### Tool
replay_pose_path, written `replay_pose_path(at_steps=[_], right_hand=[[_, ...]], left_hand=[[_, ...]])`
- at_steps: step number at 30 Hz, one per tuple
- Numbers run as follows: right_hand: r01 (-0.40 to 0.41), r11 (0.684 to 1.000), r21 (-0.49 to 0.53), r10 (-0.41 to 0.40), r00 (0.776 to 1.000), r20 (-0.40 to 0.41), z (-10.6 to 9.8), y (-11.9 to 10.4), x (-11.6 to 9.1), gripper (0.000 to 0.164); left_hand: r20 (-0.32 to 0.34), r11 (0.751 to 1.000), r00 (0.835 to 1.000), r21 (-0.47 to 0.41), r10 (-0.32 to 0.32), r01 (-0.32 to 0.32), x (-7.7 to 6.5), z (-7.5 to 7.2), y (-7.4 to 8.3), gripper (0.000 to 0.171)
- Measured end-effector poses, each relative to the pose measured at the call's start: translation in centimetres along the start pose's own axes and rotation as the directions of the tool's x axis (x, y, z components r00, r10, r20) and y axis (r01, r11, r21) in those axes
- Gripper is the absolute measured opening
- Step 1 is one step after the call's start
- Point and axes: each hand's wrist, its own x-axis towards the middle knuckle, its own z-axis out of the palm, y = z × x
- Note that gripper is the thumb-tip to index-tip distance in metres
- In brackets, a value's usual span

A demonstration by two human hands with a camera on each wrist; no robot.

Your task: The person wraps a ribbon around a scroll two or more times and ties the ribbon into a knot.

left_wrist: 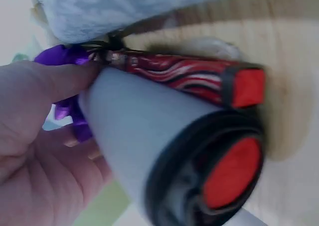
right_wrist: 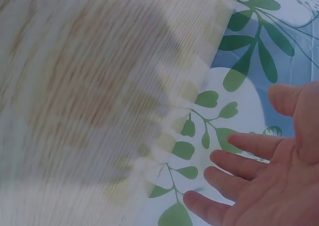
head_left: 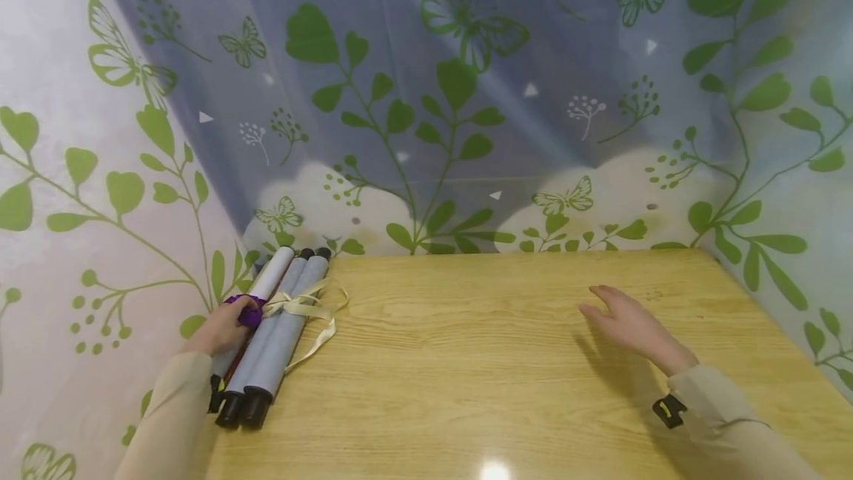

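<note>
At the left edge of the table, my left hand [head_left: 220,328] grips a pale rolled-up scroll [head_left: 275,271] at a shiny purple ribbon [head_left: 249,311]. In the left wrist view the thumb lies over the roll [left_wrist: 134,116], whose near end is black with a red disc. A red stick with wavy stripes [left_wrist: 174,75] lies alongside it. Just right are two grey-blue scrolls [head_left: 283,339] with dark end knobs, tied together by a cream ribbon [head_left: 303,306]. My right hand [head_left: 633,323] hovers over the table's right side, fingers extended, holding nothing.
The wood-grain table [head_left: 466,361] reaches back to a hanging cloth [head_left: 400,95] printed with green leaves and butterflies, which also covers both sides. One loose tail of the cream ribbon trails onto the tabletop.
</note>
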Motion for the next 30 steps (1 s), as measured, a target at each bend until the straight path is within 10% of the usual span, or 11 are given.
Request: replay_pose_path(at_steps=[8, 15, 30], right_hand=[[0.001, 1.000, -0.029, -0.001, 1.000, -0.009, -0.3, 0.0, 0.1, 0.066], [0.007, 1.000, -0.028, -0.007, 1.000, -0.002, -0.3, -0.2, 0.3, 0.066], [-0.030, 0.991, -0.131, 0.026, 0.999, -0.030, -0.2, 1.0, -0.7, 0.070]], left_hand=[[0.136, 0.991, 0.982, 0.048, -0.132, 0.127, -0.4, -1.9, 2.0, 0.053], [0.120, 0.963, 0.956, 0.062, -0.268, 0.263, -1.1, -2.7, 4.9, 0.059], [0.038, 0.965, 0.964, 0.004, -0.263, 0.263, -0.4, -0.6, 11.0, 0.070]])
